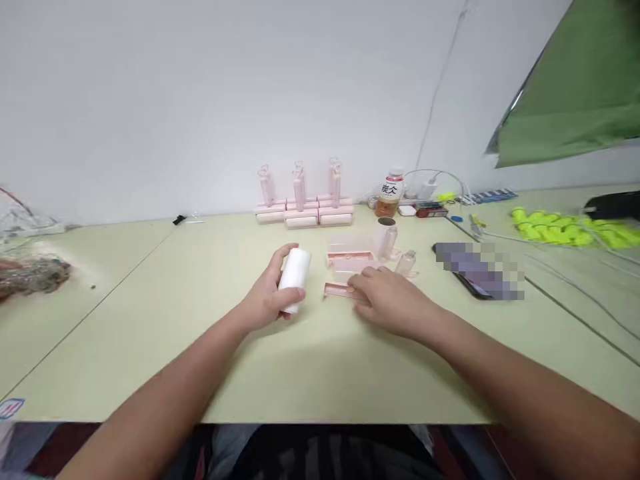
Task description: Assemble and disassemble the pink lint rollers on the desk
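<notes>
Roll [295, 275] in left hand [267, 301] — near-upright, tilted right

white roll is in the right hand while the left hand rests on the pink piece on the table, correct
Not quite: the hands are swapped. In the head view the left hand holds the white roll, and the right hand rests on the pink piece on the table.
</notes>
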A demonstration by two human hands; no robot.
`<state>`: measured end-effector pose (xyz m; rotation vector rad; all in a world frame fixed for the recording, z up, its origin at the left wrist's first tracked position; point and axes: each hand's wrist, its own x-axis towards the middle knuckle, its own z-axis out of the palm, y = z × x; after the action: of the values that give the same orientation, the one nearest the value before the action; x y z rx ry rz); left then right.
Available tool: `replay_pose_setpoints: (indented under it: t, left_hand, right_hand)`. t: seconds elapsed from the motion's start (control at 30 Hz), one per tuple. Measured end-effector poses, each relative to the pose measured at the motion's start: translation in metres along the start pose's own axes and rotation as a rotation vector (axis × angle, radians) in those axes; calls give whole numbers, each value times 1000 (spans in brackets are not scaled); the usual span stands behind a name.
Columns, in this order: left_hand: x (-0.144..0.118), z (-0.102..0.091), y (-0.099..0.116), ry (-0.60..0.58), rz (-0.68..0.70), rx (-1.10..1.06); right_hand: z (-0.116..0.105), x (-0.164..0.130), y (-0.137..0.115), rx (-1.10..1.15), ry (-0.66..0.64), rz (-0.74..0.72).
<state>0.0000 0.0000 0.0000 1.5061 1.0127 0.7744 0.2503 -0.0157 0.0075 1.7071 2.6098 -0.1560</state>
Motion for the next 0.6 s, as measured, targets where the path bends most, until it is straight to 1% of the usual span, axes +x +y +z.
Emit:
replay_pose_setpoints:
  t: [0.07, 0.13, 0.23, 0.33, 0.47, 0.53, 0.6]
  left_hand:
    - [1, 0, 1, 60, 1, -9]
    - [2, 0, 1, 106, -3, -18]
    - [4, -1, -1, 152, -22, -31]
    - [7, 0, -3, 167, -44, -30]
    - [10, 2, -6, 146, -49, -20]
    - [10, 2, -6, 137, -45, -22]
    - [10, 0, -5, 140, -46, -21]
  right_hand:
    - [0, 0, 1, -9, -75, 18]
    - [1, -1, 2, 4, -126, 4]
    - [7, -2, 2, 66, -157, -81]
    - [11, -1, -1, 195, -91, -212]
    - [10, 1, -6, 417, 29, -346]
    - [9, 1, -8, 485, 61, -378]
    - [8, 0, -10, 529, 88, -369]
